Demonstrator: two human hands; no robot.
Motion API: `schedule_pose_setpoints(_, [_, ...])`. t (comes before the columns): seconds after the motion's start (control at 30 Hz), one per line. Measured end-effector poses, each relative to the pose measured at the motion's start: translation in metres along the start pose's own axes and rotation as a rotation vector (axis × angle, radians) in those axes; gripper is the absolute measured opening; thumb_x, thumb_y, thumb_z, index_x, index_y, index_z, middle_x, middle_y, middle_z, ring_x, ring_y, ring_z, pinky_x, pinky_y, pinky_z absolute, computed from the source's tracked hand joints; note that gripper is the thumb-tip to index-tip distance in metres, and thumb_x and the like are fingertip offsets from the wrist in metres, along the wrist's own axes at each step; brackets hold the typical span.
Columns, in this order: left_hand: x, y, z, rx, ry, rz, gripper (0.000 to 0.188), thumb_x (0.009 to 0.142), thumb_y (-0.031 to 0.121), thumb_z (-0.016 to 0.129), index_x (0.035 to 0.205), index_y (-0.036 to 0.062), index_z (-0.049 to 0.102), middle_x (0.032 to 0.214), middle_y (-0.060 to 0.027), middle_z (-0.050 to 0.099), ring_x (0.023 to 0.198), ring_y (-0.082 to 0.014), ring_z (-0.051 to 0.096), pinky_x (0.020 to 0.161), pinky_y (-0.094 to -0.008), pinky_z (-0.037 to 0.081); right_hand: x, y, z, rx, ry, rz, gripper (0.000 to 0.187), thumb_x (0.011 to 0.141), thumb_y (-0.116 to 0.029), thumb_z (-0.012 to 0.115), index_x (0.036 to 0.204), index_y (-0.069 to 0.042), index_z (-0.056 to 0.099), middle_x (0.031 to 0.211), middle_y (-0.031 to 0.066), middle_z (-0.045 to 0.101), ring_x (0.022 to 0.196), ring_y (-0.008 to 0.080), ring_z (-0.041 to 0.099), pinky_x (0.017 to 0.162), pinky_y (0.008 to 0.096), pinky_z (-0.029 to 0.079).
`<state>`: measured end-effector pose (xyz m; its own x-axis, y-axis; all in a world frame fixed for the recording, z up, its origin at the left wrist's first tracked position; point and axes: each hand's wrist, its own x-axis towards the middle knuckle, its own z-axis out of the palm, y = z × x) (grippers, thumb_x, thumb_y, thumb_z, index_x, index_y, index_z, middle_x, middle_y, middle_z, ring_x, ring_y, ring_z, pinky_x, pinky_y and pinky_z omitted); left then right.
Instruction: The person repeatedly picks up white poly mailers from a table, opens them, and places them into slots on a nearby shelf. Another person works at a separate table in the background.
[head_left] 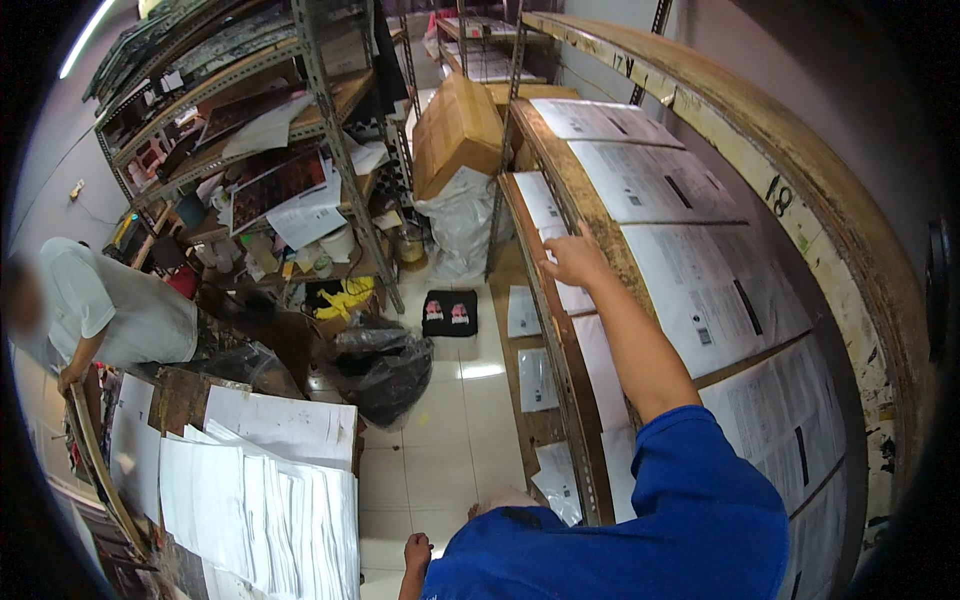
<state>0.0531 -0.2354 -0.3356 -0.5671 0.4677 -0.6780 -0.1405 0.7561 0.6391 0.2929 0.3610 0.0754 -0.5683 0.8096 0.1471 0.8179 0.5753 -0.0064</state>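
Note:
My right arm, in a blue sleeve, stretches forward over the shelf rack on the right. At its end my right hand (577, 259) is open beside the shelf's wooden edge (605, 195), fingers apart and nothing visible in them. I cannot tell whether the fingertips touch the wood. Printed white sheets (700, 280) lie in a row along this shelf, close to my hand and forearm. Below, more white sheets (540, 200) lie on a lower shelf. My left hand (418, 552) hangs low over the tiled floor, its fingers curled closed, with nothing seen in it.
A large stack of white sheets (260, 510) covers the table at left. A person (125, 300) in a light shirt stands beyond it. Black plastic bags (380, 370), a folded black cloth (450, 313) and a cardboard box (457, 135) stand along the aisle. Cluttered metal shelving (330, 120) rises behind.

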Motion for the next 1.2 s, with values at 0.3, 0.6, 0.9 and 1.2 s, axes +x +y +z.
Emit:
schedule_pose_setpoints(0.3, [-0.095,0.23,-0.015,-0.138,-0.477,0.508,0.042,0.101,0.023,0.041,0.136,0.0007,0.043,0.133,-0.0136,0.052,0.119,-0.0244,0.054,0.099,-0.0347,0.041,0.001,-0.011,-0.01,0.035,-0.001,-0.007,0.037,0.086,-0.039,0.06,0.108,-0.009,0.066,0.097,0.0112,0.07,0.1,0.0282,0.064,0.113,0.0544,0.018])
schedule_pose_setpoints(0.6, [-0.271,0.421,-0.079,-0.458,-1.187,1.137,0.05,0.103,0.029,0.037,0.14,-0.0056,0.037,0.138,-0.0174,0.047,0.126,-0.0248,0.047,0.107,-0.0368,0.034,-0.002,0.005,0.006,0.059,0.094,-0.107,0.039,0.08,-0.033,0.067,0.107,-0.006,0.066,0.094,0.015,0.069,0.094,0.0314,0.064,0.11,0.0515,0.023])
schedule_pose_setpoints(0.9, [-0.366,0.458,-0.033,-0.589,-1.669,1.287,0.045,0.103,0.026,0.04,0.134,-0.006,0.043,0.126,-0.016,0.057,0.114,-0.0216,0.055,0.099,-0.0332,0.042,0.013,-0.001,0.004,-0.022,0.012,-0.056,0.038,0.08,-0.03,0.065,0.108,-0.005,0.066,0.091,0.0167,0.07,0.093,0.0342,0.064,0.107,0.0464,0.026])
schedule_pose_setpoints(1.2, [-0.365,0.457,-0.031,-0.573,-1.668,1.338,0.045,0.103,0.026,0.04,0.132,-0.0074,0.045,0.125,-0.017,0.057,0.114,-0.0221,0.055,0.099,-0.034,0.042,0.001,-0.014,-0.003,0.054,0.032,0.008,0.033,0.081,-0.028,0.066,0.104,-0.004,0.067,0.09,0.0171,0.07,0.09,0.0353,0.064,0.097,0.0406,0.038])
